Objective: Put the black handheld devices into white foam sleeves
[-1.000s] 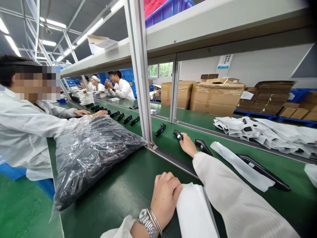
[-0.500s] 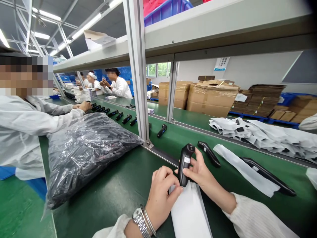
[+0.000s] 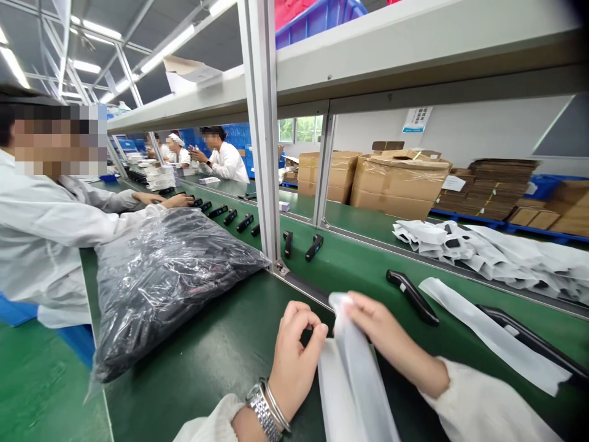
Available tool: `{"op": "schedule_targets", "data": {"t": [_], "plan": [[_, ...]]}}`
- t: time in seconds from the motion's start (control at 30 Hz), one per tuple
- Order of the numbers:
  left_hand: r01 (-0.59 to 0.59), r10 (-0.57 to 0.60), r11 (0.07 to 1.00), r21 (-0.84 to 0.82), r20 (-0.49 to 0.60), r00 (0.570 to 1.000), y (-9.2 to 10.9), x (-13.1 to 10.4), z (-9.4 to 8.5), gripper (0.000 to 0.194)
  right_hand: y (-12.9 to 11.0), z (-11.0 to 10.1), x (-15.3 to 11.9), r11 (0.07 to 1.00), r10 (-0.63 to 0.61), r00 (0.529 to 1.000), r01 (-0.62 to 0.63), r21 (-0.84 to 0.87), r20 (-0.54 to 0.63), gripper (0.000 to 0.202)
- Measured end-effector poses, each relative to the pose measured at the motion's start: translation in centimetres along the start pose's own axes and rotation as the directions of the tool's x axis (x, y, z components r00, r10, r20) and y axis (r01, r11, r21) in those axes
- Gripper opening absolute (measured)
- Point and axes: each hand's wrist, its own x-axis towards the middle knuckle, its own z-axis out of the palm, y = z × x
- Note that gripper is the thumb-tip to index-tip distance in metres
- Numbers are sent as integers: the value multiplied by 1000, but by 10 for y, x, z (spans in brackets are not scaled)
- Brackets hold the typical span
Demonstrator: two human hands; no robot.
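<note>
My right hand (image 3: 375,322) pinches the top end of a translucent white sleeve (image 3: 356,362), which hangs down over more white sleeves (image 3: 335,387) at the bottom centre. Just left of the sleeve is my left hand (image 3: 297,356), its fingers curled and thumb drawn to the index finger, with nothing visible between them. No black device shows in either hand; whether the raised sleeve contains one is unclear. Right of my hands lie a black angled device (image 3: 411,296), a flat white sleeve (image 3: 494,334) and another black device (image 3: 534,337).
A clear plastic bag of dark items (image 3: 170,288) lies at left, beside a co-worker (image 3: 41,202) in white reaching toward a row of black devices (image 3: 245,222). A metal post (image 3: 263,135) rises ahead under a shelf (image 3: 414,49). Filled white sleeves (image 3: 488,248) are piled at right.
The black device that my right hand held is out of sight, and that hand now grips a raised white sleeve. My left hand has moved slightly left. The view has shifted a little.
</note>
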Motion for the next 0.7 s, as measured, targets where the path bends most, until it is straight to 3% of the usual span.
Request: {"op": "schedule_targets", "data": {"t": [0.07, 0.13, 0.23, 0.3, 0.33, 0.4, 0.47, 0.57, 0.7], "plan": [[16, -17, 999, 41, 24, 1000, -4, 1, 1, 16, -3, -25, 30, 983, -74, 974, 35, -179, -215, 33], [18, -24, 996, 91, 59, 998, -5, 1, 1, 15, -5, -53, 62, 924, -195, 923, 60, -378, -331, 33], [11, -36, 981, 194, 126, 991, -4, 0, 0, 13, -3, -84, 100, 863, -279, 886, 62, -502, -370, 28], [18, -69, 958, 286, 170, 983, -2, 0, 0, 7, 3, -89, 114, 839, -301, 889, 75, -539, -345, 20], [26, -94, 942, 333, 190, 977, -2, 0, -1, 3, 7, -87, 119, 826, -307, 898, 86, -558, -317, 21], [42, -146, 909, 415, 223, 964, -3, 0, -1, 13, 14, -72, 126, 804, -297, 927, 115, -583, -227, 29], [42, -183, 886, 461, 265, 947, -4, 0, -1, 19, 19, -47, 133, 788, -262, 959, 151, -597, -104, 34], [26, -200, 887, 461, 333, 922, -7, 0, 0, 10, 26, -3, 149, 776, -181, 983, 170, -608, 45, 47], [-30, -152, 886, 463, 349, 925, -10, 1, 0, 15, 35, 44, 176, 787, -57, 998, 64, -614, 31, 46]]}}
